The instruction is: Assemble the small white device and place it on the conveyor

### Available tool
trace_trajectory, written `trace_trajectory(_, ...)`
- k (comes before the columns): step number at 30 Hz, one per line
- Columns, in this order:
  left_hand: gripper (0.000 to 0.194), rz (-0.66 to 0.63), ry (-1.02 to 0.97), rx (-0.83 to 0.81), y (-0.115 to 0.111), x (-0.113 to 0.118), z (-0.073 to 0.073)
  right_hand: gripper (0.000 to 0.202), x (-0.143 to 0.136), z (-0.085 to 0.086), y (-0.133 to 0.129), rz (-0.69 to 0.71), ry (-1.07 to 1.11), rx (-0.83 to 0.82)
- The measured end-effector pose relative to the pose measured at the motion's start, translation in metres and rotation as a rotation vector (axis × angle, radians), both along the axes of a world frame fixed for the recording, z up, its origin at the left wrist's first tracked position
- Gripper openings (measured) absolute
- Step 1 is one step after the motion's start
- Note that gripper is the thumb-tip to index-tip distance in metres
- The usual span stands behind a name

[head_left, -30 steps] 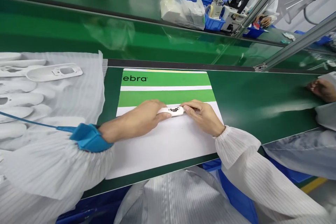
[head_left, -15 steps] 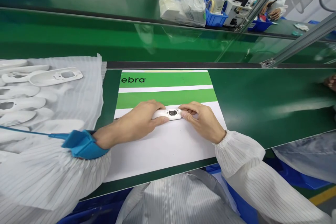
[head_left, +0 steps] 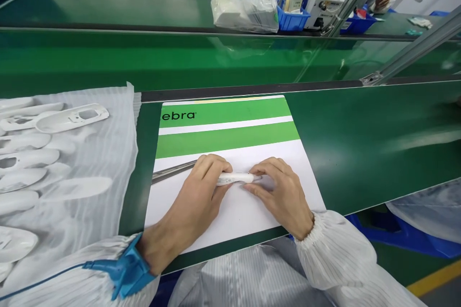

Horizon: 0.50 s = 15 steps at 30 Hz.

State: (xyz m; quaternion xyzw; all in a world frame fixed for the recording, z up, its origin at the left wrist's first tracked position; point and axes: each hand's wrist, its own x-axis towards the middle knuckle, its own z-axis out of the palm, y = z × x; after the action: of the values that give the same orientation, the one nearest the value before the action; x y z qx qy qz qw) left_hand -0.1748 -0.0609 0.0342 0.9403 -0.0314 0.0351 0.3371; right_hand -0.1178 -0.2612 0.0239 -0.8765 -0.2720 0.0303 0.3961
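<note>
A slim white plastic device (head_left: 235, 178) is held level above the white part of a printed board. Its left end is pinched between the thumb and fingers of my left hand (head_left: 205, 187). At the other end, the fingertips and thumb of my right hand (head_left: 277, 187) close on it; that tip is partly hidden. The side turned to me looks plain and narrow. A long grey metal tool, like tweezers (head_left: 175, 171), lies on the board (head_left: 230, 141), its right end hidden behind my left hand.
White plastic shells (head_left: 77, 117) lie in rows on a foam sheet (head_left: 118, 153) at the left. A blue wrist strap (head_left: 133, 268) with a cord is on my left wrist. Beyond a green divider (head_left: 162, 57) stand a plastic bag (head_left: 245, 7) and a blue bin (head_left: 292, 20). Co-workers are partly visible behind.
Both hands have come nearer to me with the device. It has been turned, so its dark window no longer faces me. More of the metal tool shows.
</note>
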Motion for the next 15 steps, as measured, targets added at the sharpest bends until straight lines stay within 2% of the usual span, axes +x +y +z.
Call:
trace_trajectory(3, 0.017, 0.038, 0.08, -0.004, 0.001, 0.008, -0.002, 0.017, 0.012, 0.007, 0.006, 0.017, 0.058, 0.051)
trace_trajectory(5, 0.027, 0.058, 0.107, 0.016, 0.0, 0.017, -0.005, 0.016, 0.03, 0.011, 0.024, 0.022, 0.058, 0.099)
trace_trajectory(7, 0.031, 0.067, 0.079, 0.08, -0.002, 0.026, -0.008, 0.03, 0.05, 0.01, 0.05, 0.019, -0.019, 0.1)
trace_trajectory(9, 0.03, 0.071, 0.042, 0.132, -0.002, 0.032, -0.011, 0.046, 0.065, 0.004, 0.074, 0.045, -0.111, -0.041)
trace_trajectory(11, 0.028, 0.057, 0.046, 0.117, 0.001, 0.033, -0.013, 0.055, 0.073, -0.005, 0.09, 0.051, -0.178, -0.182)
trace_trajectory(15, 0.027, -0.009, 0.102, -0.011, 0.018, 0.029, -0.005, 0.063, 0.068, -0.015, 0.096, -0.125, -0.233, -0.299)
